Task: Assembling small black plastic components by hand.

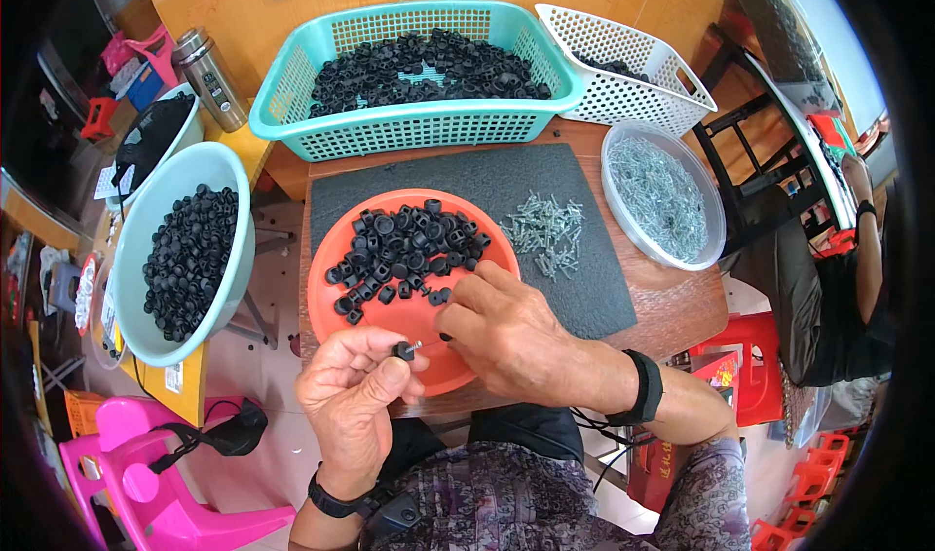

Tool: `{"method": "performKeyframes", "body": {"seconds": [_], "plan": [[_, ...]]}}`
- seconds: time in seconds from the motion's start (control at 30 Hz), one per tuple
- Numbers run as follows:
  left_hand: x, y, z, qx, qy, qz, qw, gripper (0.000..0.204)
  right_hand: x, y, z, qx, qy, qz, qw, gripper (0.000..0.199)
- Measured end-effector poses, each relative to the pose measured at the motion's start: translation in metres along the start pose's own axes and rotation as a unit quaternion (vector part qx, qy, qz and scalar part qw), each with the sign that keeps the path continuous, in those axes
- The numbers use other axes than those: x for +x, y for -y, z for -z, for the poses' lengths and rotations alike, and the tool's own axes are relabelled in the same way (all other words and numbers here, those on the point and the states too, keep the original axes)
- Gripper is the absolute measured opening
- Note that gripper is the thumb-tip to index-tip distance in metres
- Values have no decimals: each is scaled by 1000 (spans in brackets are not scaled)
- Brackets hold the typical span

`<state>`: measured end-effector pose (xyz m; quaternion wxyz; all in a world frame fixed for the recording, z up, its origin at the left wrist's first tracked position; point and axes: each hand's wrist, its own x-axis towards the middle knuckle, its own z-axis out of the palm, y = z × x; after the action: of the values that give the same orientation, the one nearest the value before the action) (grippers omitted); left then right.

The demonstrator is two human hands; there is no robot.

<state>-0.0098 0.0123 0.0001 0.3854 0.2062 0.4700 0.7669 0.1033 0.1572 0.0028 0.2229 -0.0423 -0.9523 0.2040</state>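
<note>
Your left hand (346, 393) pinches a black cap (402, 351), screw (416, 344) protruding. Right of that pinch, your right hand (506, 325) curls; contents cannot be told.

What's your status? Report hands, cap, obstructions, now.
Left hand pinching black cap, screw protruding. Right hand curled over bowl, grip partly hidden. More caps in bowl; nothing visibly blocking either hand.

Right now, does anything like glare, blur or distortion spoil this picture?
Head view: straight edges bend toward its black rim; the upper right is washed out; black caps in the orange basin merge into dark clumps; the left hand and its cap look clear enough.
</note>
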Motion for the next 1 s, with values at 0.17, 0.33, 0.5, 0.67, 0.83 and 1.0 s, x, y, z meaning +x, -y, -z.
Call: {"method": "performKeyframes", "body": {"seconds": [0.17,0.33,0.5,0.67,0.83,1.0], "plan": [[3,0,-5,8,-33,-30,999,18,4,10,13,137,-60,-72,986,20],[4,-1,-14,29,-43,-58,997,19,3,18,14,267,-85,-136,950,22],[6,5,-15,37,-39,-55,997,19,0,23,2,278,-122,-124,945,23],[4,6,-19,54,-47,-85,994,19,-2,29,-5,328,-143,-160,920,25],[4,6,-24,69,-56,-77,993,19,-6,32,-14,402,-183,-197,875,26],[4,10,-20,79,-58,-103,990,18,-5,36,-18,363,-202,-180,891,22]]}}
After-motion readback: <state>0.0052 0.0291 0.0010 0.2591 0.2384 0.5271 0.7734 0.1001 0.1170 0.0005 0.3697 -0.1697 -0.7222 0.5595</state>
